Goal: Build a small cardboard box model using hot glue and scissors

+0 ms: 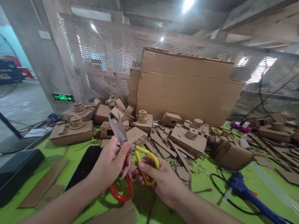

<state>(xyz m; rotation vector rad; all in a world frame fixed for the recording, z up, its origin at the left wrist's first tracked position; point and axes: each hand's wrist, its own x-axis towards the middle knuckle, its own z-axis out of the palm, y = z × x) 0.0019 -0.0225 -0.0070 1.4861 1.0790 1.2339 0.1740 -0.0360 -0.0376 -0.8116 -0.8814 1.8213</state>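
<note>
A pair of scissors (122, 133), one handle loop red and the other yellow, is held over the table with its blades apart and pointing up and left. My left hand (113, 161) is closed on the scissors near the pivot and the base of the blades. The yellow loop is gripped by my right hand (157, 177), with fingers through and around it. Below my left hand hangs the red loop. A black phone-like slab (85, 165) lies beside my left forearm. Just beyond the scissors is a printed cardboard piece (136, 137).
Cardboard models (190, 138) and scraps cover the back of the green table (197, 198). A blue glue gun (256, 200) with a black cable lies at right. Cardboard strips (45, 183) and a dark case (14, 176) are at left. A large cardboard sheet (187, 87) stands behind.
</note>
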